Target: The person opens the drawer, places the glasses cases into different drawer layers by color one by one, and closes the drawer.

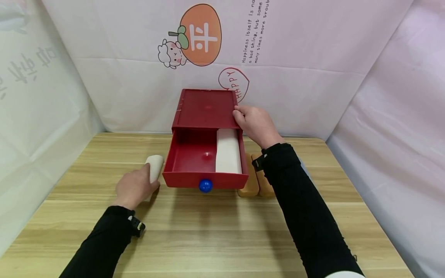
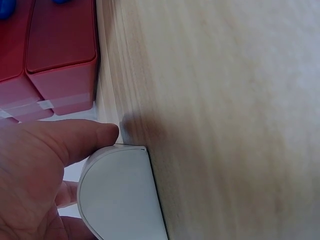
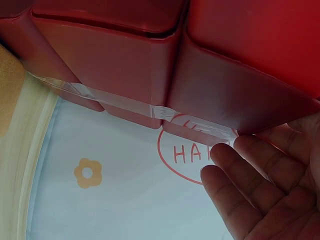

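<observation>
- A half-round cream block (image 1: 157,165) on the table (image 1: 205,239), left of the red drawer unit (image 1: 210,109), is being gripped by the left hand (image 1: 135,188); its fingers are being kept only as far apart as the block's width, thumb on one side, fingers on the other.
- The near part of this block is being covered by the hand in the head view, and its other end is being lost from the left wrist view.
- Its long axis is being pointed away from the person, the far end leaning slightly right; its flat side is being turned down and its curve up.
- The D-shaped end is being shown only by the left wrist view.
- The unit's upper right edge is being touched by the right hand (image 1: 256,122); its fingers are being held nearly straight and spread, as is being revealed by the right wrist view, where the thumb is being left unseen.
- A second cream block (image 1: 228,152) is being held lengthwise along the right wall of the pulled-out drawer (image 1: 194,154), behind the blue knob (image 1: 205,185).
- Two tan blocks (image 1: 251,181) are being partly hidden by the drawer and the right sleeve (image 1: 302,208).
- Clear tape (image 3: 125,105) across the red sections is being shown by both wrist views.
</observation>
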Available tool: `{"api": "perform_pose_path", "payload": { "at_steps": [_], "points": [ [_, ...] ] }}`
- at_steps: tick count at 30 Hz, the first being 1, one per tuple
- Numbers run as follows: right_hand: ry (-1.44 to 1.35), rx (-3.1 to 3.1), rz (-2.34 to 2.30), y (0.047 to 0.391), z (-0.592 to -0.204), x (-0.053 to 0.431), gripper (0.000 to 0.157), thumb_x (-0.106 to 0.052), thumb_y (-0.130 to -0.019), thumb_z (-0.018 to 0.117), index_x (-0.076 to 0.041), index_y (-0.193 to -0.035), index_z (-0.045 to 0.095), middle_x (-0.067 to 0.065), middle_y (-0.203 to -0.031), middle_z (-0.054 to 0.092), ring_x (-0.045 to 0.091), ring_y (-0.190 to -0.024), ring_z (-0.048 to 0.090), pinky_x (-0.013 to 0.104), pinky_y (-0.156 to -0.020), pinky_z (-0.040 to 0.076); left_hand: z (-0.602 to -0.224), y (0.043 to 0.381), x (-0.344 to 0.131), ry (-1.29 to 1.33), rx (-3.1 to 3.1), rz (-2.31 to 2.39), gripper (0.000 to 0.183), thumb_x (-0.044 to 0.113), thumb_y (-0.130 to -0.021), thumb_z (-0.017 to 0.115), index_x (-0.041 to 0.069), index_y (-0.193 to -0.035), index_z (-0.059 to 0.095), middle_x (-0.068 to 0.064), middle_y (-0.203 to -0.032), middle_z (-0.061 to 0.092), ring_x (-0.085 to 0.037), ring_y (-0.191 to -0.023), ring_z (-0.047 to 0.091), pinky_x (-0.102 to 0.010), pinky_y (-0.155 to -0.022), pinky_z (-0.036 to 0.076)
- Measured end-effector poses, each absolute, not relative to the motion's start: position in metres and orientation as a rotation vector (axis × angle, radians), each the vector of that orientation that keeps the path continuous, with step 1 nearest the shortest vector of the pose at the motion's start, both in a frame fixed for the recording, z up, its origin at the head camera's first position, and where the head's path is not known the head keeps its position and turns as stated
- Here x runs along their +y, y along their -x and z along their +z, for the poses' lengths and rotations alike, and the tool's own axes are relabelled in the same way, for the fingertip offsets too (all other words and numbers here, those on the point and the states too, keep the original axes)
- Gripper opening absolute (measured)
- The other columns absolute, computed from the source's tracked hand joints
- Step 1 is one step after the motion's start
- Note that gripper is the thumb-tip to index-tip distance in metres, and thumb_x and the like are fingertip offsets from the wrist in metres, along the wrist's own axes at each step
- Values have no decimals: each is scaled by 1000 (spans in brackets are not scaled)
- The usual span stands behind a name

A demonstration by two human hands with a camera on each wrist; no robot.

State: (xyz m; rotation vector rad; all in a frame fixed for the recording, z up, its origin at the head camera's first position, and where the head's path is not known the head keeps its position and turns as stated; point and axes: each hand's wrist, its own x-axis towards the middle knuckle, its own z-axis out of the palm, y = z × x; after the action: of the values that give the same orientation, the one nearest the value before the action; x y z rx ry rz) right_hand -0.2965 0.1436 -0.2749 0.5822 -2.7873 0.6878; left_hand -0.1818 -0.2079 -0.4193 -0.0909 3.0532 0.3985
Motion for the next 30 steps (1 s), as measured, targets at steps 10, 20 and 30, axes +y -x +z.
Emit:
{"api": "perform_pose_path", "payload": {
  "at_steps": [10, 20, 30],
  "points": [
    [-571, -2795, 687, 297, -275, 143, 50, -42, -102, 40, -15, -142, 53, 6, -140, 57, 23, -125, 53, 41, -104, 45, -419, 182, -211, 90, 3051, 427, 74, 39, -86, 66, -4, -141, 39, -23, -97, 62, -31, -69, 56, -40, -51, 47],
    [-574, -2793, 683, 298, -275, 143, 50, -41, -102, 39, -15, -142, 54, 6, -139, 57, 22, -125, 53, 40, -103, 45, -418, 182, -216, 96, 3063, 409, 74, 39, -86, 63, -2, -143, 39, -23, -98, 63, -31, -68, 55, -40, -50, 46],
    [-576, -2799, 670, 297, -274, 143, 50, -42, -102, 39, -14, -142, 54, 6, -140, 57, 23, -126, 52, 41, -104, 44, -414, 179, -220, 95, 3056, 447, 77, 42, -87, 61, -2, -145, 37, -25, -101, 63, -31, -70, 56, -41, -53, 47]
  ]
}}
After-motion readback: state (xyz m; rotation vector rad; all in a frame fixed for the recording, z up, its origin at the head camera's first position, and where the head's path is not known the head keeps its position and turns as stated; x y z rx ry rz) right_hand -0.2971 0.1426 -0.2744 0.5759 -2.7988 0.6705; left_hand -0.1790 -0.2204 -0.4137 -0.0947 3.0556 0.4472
